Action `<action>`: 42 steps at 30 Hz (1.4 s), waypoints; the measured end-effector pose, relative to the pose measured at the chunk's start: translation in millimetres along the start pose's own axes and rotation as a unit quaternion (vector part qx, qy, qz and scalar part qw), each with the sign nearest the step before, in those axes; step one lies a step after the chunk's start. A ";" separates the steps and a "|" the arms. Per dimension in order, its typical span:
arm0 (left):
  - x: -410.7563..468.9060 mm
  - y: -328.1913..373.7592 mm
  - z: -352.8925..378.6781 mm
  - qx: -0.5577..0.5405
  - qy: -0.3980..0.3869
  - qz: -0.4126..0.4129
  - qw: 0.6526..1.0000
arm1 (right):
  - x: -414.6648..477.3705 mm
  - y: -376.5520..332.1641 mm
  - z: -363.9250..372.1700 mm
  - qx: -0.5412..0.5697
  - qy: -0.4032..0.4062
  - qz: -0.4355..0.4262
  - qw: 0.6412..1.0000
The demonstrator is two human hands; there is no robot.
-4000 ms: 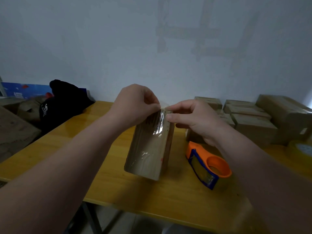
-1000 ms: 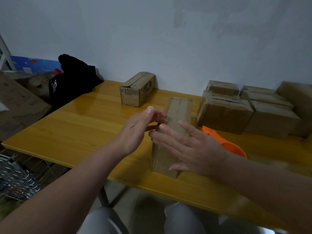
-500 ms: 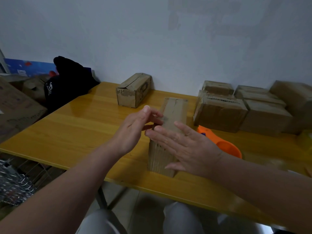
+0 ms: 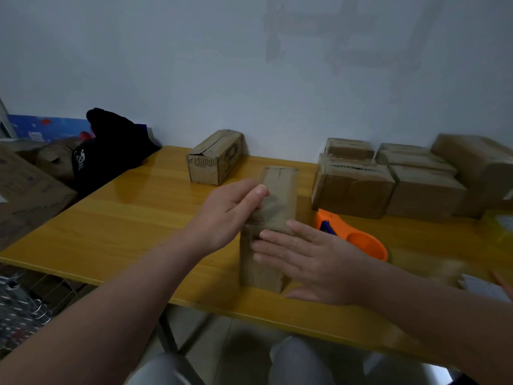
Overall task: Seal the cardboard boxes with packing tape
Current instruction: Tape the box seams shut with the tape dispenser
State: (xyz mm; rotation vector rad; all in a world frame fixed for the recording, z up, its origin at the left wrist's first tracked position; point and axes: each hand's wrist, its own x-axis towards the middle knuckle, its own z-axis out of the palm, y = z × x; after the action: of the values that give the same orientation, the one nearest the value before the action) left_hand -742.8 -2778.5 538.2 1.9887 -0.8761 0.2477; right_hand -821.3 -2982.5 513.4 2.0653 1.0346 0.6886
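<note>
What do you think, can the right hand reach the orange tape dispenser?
Probably yes. The orange plastic tape dispenser lies just beyond the right hand, whose straight fingers press the upright brown cardboard box; nothing stands between them.

left hand: uncurled, thumb extended forward | right hand: flat, fingers straight, spread

Table: yellow wooden top, glossy, reaching the wall.
Front middle: long cardboard box, lying endwise near the front edge.
Back: second box, by the wall.
Right rear: cluster of boxes, packed tight.
Right of the long box: orange tape dispenser.
Far right: tape roll, half out of frame.
</note>
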 end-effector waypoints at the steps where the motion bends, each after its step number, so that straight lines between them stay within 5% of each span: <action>1: 2.6 2.9 1.7 0.030 -0.003 0.013 0.999 | -4.9 4.1 -1.2 0.019 0.025 -0.009 0.999; 7: 25.1 22.9 15.7 0.228 -0.022 -0.042 0.973 | -36.2 23.7 -0.5 0.058 0.139 -0.024 0.988; 11: 36.6 35.4 30.0 0.392 -0.090 -0.096 0.911 | -43.6 23.3 8.3 0.163 0.022 0.163 0.973; 14: 42.5 40.8 34.7 0.390 -0.128 -0.152 0.899 | -42.9 20.3 17.7 0.237 -0.213 0.374 0.871; 16: 48.3 41.9 33.4 0.374 -0.152 -0.184 0.896 | -45.0 15.5 26.9 0.292 -0.294 0.430 0.802; 21: 65.2 41.3 14.3 0.355 -0.237 -0.208 0.880 | -43.6 13.7 39.8 0.389 -0.228 0.509 0.733; 25: 75.9 36.2 -2.1 0.378 -0.287 -0.199 0.857 | -42.9 35.9 46.0 0.477 -0.151 0.614 0.610; 29: 84.7 28.2 -12.8 0.462 -0.348 -0.141 0.803 | -44.4 50.2 46.9 0.539 -0.084 0.653 0.526; 32: 87.8 18.3 -14.8 0.487 -0.351 -0.062 0.798 | -43.9 47.8 45.0 0.585 -0.070 0.648 0.482; 42: 71.7 4.9 -9.4 0.559 -0.244 0.101 0.786 | -41.9 37.5 47.6 0.525 -0.159 0.628 0.552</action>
State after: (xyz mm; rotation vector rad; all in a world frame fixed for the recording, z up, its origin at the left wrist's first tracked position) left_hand -692.4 -2807.0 581.8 3.1528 -1.4926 0.4564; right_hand -792.9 -3050.2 508.4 3.7189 -0.7974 0.1378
